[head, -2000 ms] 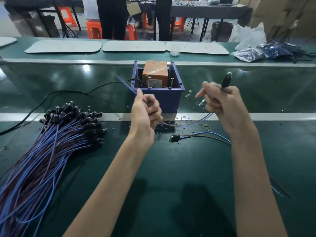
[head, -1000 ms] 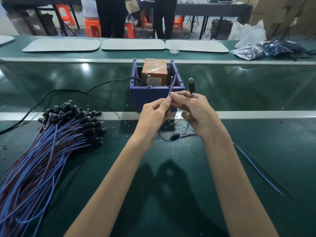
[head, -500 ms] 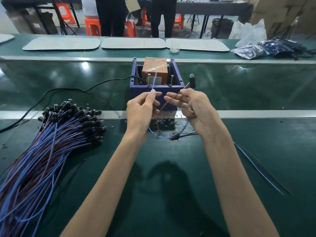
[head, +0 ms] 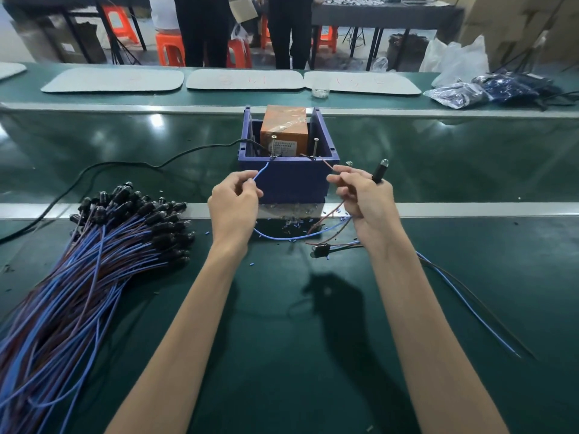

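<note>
My left hand (head: pixel 233 203) pinches a blue wire (head: pixel 262 170) whose tip reaches the left metal pin (head: pixel 273 147) on the blue box (head: pixel 289 175). My right hand (head: pixel 366 198) pinches a brown wire (head: pixel 327 164) that runs toward the right metal pin (head: pixel 315 148), and it also holds the black LED holder (head: pixel 379 172) upright between its fingers. Both wires loop down below my hands onto the belt. An orange block (head: pixel 283 125) sits inside the box.
A big bundle of blue and brown wired LEDs (head: pixel 103 245) lies at the left. Another wired LED (head: pixel 319 250) lies under my right wrist, its wires trailing right. A black cable (head: pixel 125 166) runs into the box. Bags (head: pixel 488 89) lie far right; people stand beyond.
My hands have moved apart and forward. The blue and brown wire ends, held close together before, now reach out to the two pins on the box.
</note>
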A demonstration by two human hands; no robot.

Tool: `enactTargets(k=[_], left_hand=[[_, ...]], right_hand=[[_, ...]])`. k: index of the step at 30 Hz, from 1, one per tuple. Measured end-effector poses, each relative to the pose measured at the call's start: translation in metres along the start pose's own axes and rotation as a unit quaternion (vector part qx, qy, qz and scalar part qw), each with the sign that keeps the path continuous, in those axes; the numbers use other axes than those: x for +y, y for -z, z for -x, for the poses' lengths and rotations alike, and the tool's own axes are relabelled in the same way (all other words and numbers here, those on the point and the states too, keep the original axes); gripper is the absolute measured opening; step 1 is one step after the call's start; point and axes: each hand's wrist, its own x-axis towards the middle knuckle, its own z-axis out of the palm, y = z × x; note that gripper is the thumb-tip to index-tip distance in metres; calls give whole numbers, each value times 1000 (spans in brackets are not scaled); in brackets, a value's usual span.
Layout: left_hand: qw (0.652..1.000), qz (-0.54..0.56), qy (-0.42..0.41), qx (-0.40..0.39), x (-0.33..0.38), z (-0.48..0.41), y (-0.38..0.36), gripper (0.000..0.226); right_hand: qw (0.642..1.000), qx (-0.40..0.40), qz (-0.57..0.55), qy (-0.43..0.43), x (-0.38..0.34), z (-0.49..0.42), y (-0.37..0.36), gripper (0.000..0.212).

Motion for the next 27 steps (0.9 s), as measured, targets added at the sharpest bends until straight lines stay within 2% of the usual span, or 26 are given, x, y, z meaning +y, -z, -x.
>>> enactTargets(k=[5, 9, 13, 27], left_hand=[[1000, 5, -3, -14, -2, -2, -1, 35], [998, 58, 2, -21, 0, 1, 1, 27], [996, 87, 17, -20, 1, 3, 2, 20], [996, 72, 23, -54, -1, 2, 2, 22]], right_hand=[[1000, -15, 14, 3, 3, -5, 7, 24], [999, -27, 28, 4, 6, -6, 10, 28], [999, -31, 38, 18, 7, -7, 9, 23], [995, -46, 93, 14, 9, -9, 5, 23]])
